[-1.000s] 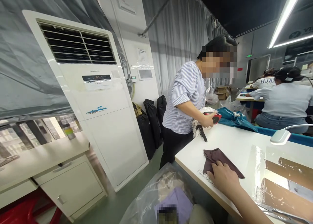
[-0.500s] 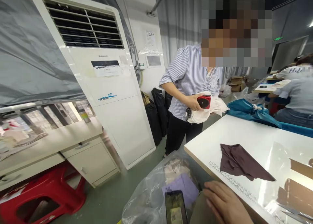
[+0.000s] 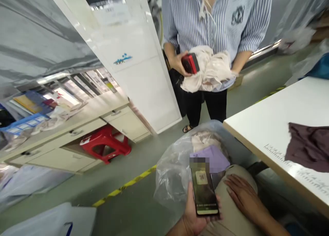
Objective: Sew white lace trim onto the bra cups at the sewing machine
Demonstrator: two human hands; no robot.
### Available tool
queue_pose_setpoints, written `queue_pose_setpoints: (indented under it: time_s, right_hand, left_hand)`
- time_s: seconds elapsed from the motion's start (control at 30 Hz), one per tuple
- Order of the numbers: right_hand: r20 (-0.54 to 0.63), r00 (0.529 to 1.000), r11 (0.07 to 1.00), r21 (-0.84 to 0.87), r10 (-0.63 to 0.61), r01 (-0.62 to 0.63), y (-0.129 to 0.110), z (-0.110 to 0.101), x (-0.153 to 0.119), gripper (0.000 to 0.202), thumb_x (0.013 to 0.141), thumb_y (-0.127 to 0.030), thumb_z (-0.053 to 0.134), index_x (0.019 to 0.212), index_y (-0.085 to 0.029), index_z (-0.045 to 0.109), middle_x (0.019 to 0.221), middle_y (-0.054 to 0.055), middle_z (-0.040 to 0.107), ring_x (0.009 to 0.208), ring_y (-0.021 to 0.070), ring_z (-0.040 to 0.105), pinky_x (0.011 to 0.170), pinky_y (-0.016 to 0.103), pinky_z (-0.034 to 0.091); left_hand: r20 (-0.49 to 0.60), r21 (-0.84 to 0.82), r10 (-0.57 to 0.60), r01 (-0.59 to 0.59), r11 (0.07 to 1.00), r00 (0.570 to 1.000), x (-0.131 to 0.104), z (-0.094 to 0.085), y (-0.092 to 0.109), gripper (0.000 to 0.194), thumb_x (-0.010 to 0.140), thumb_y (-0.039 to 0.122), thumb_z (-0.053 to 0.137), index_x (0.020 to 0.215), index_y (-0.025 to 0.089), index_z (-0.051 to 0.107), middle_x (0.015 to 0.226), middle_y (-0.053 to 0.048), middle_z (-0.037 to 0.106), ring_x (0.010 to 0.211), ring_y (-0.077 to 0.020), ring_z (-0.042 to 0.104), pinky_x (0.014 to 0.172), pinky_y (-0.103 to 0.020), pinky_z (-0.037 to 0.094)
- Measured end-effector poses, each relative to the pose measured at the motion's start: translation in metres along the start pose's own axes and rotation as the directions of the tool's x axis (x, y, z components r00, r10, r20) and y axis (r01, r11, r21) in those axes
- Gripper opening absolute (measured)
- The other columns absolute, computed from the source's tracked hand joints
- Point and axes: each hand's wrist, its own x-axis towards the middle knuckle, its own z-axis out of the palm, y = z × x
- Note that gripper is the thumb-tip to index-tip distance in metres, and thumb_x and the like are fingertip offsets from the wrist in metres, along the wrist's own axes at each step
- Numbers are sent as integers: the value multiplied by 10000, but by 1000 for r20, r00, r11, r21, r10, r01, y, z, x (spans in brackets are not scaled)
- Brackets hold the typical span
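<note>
In my left hand (image 3: 191,208) is a smartphone (image 3: 204,191), its lit screen facing up and showing a small pale square. Flat on my right knee (image 3: 231,195) rests my right hand (image 3: 243,195), fingers stretched out, holding nothing. Just beyond the phone, a large clear plastic bag (image 3: 169,174) holds light cloth and a purple piece (image 3: 210,155). To the right, a dark maroon cloth (image 3: 305,146) lies on the white table (image 3: 272,109), apart from both hands.
A person in a striped shirt (image 3: 190,26) stands ahead, holding a red phone-like device (image 3: 190,63) and cream cloth (image 3: 218,69). Left are a white air conditioner (image 3: 144,81), a red stool (image 3: 105,145) and drawers (image 3: 87,129). Yellow-black tape (image 3: 125,186) marks the floor.
My view has tilted down and left, bringing my left hand into sight under the phone. My right hand still lies on my knee. The other person has turned towards me.
</note>
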Motion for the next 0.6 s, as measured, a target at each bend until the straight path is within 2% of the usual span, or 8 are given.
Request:
queue_pose_setpoints:
  time_s: [0.07,0.1,0.17,0.27,0.4,0.47,0.53,0.6]
  right_hand:
    - [52,998,999,21,37,-38,3,11,0,444,919,-390,375,1181,-192,673,1307,119,590,1263,328,501,1059,577,368]
    - [72,996,998,31,48,-50,4,16,1,450,919,-390,368,1181,-185,671,1311,125,586,1274,333,487,1073,590,334]
    - [101,993,997,50,61,-66,6,21,5,450,914,-393,373,1174,-177,671,1310,133,586,1288,337,467,1095,600,280]
    - [132,988,993,77,78,-89,11,21,16,407,901,-391,432,1131,-170,685,1287,137,600,1291,333,455,1115,583,244]
    - [185,970,976,122,158,-182,31,16,45,383,853,-386,619,1177,-182,625,1359,117,530,1267,286,473,1069,537,346]
    - [217,945,947,151,246,-282,45,16,66,400,886,-382,613,1231,-186,566,1341,100,529,1188,235,532,1004,472,435]
    - [275,892,896,168,359,-412,59,23,87,328,931,-380,561,1202,-195,567,1217,78,595,975,165,618,870,381,522]
    - [353,827,838,173,438,-518,69,34,103,301,934,-378,562,1149,-169,580,1091,55,628,848,135,629,750,324,549]
  left_hand:
    - [-53,-21,14,-15,1000,998,-3,-14,-5,970,752,867,287,984,16,691,931,-185,683,787,-258,641,686,-399,509]
    - [-74,-26,16,-18,999,997,-3,-19,-6,1011,748,877,250,986,-1,691,940,-196,682,791,-266,640,695,-407,503]
    - [-98,-33,8,-11,999,995,0,-24,-4,1028,764,867,209,1019,-10,680,981,-207,674,822,-273,636,748,-436,489]
    - [-65,-20,-20,18,1000,998,4,-27,-2,1067,755,877,142,1051,-2,670,1033,-222,658,859,-275,621,831,-482,451]
    - [5,-8,-52,52,999,999,10,-28,-6,1106,725,898,103,1078,11,663,1054,-226,654,877,-280,611,869,-503,414]
    - [4,-18,-79,79,997,997,12,-28,-11,1126,705,913,106,1064,3,664,1024,-220,658,868,-284,614,855,-501,415]
    - [-6,-29,-101,101,994,995,13,-28,-15,1154,675,935,114,1051,-6,666,997,-215,660,863,-288,615,842,-498,415]
    - [-19,-37,-123,123,992,992,12,-28,-17,1187,644,955,118,1033,-22,670,966,-213,663,860,-291,611,835,-492,412]
